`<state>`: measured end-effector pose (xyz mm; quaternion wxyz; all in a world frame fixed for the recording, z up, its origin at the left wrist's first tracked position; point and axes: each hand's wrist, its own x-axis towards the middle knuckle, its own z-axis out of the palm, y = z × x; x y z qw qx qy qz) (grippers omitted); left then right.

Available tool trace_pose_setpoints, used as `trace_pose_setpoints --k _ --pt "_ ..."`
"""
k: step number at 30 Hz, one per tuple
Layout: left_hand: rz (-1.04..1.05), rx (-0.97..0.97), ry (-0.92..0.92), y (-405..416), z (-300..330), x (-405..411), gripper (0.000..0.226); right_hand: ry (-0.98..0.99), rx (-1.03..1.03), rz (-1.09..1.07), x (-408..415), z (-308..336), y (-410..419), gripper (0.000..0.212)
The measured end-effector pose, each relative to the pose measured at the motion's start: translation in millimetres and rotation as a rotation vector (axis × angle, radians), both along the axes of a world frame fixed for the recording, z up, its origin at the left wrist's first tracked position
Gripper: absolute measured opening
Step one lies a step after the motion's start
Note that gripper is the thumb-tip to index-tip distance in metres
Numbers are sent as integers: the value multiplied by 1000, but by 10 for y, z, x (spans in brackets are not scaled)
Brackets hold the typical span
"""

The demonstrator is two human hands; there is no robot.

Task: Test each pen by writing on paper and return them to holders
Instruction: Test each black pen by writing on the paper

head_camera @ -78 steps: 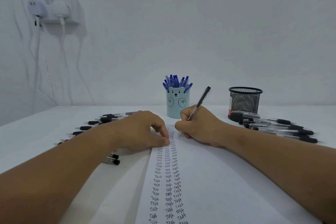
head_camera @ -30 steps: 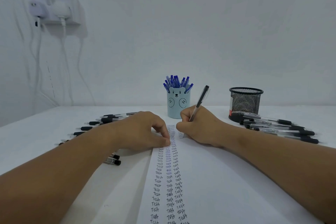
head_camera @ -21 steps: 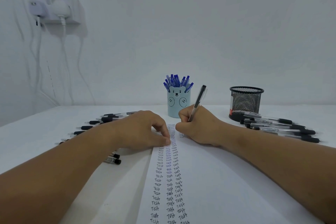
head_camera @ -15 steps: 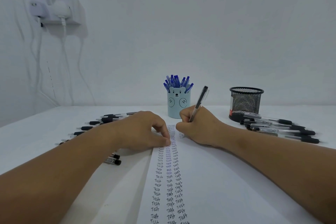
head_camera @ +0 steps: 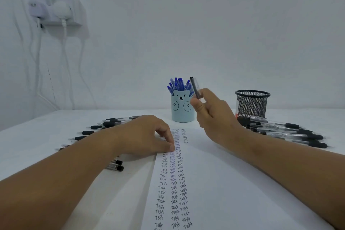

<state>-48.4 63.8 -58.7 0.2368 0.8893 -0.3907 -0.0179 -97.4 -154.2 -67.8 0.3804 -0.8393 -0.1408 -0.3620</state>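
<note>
Hands: R hand (head_camera: 212, 115) raised off paper (head_camera: 214, 183), pinching black pen (head_camera: 194, 87), pen approx. upright, in front of blue bear holder (head_camera: 182, 109). L hand (head_camera: 147, 135) fingers curled, tips pressing paper w/ "Test" columns. Mesh holder (head_camera: 252, 103) at R; loose black pens (head_camera: 287, 131) beside it on counter (head_camera: 37, 142).

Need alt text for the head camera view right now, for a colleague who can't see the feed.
A person's right hand holds a black pen raised above a sheet of paper filled with columns of the word "Test", while the left hand presses the sheet down. Behind stand a bear cup full of blue pens and a black mesh holder, with loose black pens on the table at both sides.
</note>
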Motion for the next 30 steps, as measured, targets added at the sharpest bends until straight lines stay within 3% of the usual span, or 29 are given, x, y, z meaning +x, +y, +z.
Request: trace_pose_setpoints --k 7,27,30 --pt "0 4 -11 1 7 -7 9 6 -245 -109 -19 -38 28 31" --pt "11 6 -3 9 5 -22 13 -83 -338 -77 14 -16 4 35" --pt "25 8 -3 21 8 -21 14 16 -415 -130 22 137 -33 21"
